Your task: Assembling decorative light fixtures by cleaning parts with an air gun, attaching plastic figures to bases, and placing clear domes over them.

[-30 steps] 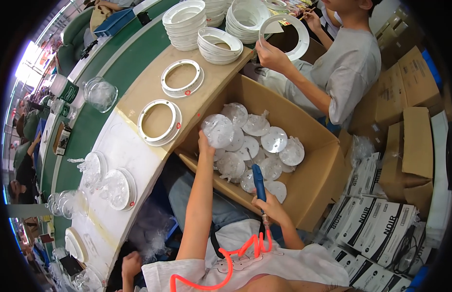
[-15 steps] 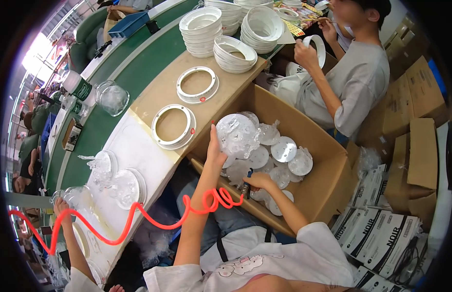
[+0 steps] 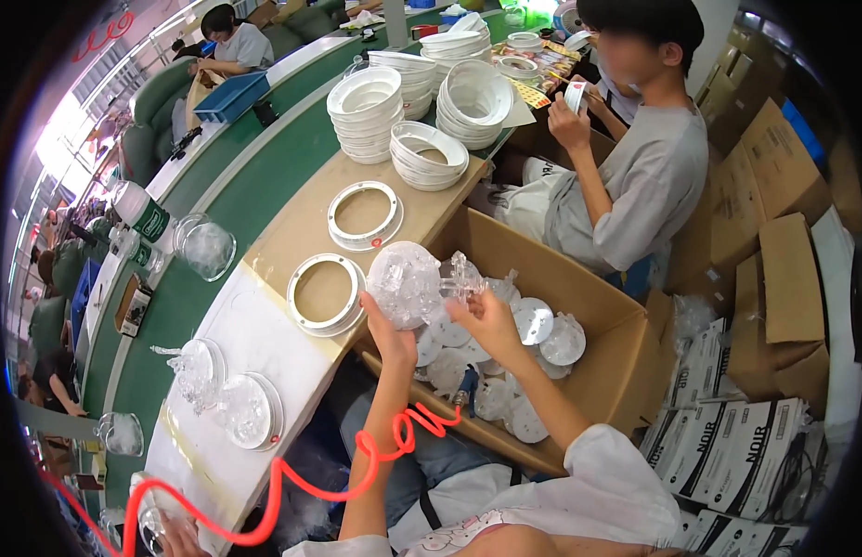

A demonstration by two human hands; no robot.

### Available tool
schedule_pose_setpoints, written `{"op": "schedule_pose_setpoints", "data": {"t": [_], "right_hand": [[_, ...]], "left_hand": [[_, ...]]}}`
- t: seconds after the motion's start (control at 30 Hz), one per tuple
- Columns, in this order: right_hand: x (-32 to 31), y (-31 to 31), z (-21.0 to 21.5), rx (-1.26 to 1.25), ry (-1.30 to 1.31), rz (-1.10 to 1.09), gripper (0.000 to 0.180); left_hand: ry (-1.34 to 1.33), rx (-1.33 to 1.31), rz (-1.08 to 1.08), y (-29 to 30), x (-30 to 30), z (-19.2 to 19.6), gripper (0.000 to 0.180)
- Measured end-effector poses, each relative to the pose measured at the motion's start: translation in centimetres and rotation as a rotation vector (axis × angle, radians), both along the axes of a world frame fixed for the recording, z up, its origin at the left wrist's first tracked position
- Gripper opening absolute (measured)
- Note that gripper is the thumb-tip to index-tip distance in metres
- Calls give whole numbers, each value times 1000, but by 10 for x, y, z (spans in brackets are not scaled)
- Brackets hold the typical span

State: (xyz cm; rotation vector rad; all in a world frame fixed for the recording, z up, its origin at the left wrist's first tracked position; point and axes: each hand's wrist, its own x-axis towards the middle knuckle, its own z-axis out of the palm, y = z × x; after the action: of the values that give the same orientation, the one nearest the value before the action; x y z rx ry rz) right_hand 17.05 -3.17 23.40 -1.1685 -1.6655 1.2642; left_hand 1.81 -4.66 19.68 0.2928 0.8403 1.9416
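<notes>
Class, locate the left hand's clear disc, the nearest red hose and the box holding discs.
Clear disc (image 3: 400, 280), head view: round face.
Nearest red hose (image 3: 273, 492), head view: middle bend.
Box holding discs (image 3: 595, 317), head view: inner wall.

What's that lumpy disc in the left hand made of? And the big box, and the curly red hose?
The disc looks like shiny plastic: it's pale with clear, glinting lumps, though glass is possible. The box seems to be cardboard, with dull, brown, flat walls. The hose is probably smooth, bendy plastic or rubber: it's brightly coloured and looped in coils.
</notes>
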Motion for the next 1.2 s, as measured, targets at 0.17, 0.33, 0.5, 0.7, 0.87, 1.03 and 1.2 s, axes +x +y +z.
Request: {"op": "schedule_pose_setpoints", "data": {"t": [0.17,0.33,0.5,0.7,0.87,1.03,1.2], "right_hand": [[-20,37,9,279,-116,-57,32],[-53,58,49,379,-222,1,40],[-87,96,49,307,-159,239,29],[-122,121,71,105,-51,628,29],[-139,157,91,162,-79,740,33],[-159,175,103,330,-116,798,31],[-197,165,89,480,-195,951,27]], "left_hand": [[10,37,26,-10,-10,8,53],[81,80,89,-21,-29,3,49],[153,59,155,-39,-47,1,42],[361,11,223,-56,-77,3,35],[1140,-186,341,-58,-95,-5,35],[1771,-488,437,-62,-103,7,43],[1701,-491,306,-75,-121,-7,31]]}}
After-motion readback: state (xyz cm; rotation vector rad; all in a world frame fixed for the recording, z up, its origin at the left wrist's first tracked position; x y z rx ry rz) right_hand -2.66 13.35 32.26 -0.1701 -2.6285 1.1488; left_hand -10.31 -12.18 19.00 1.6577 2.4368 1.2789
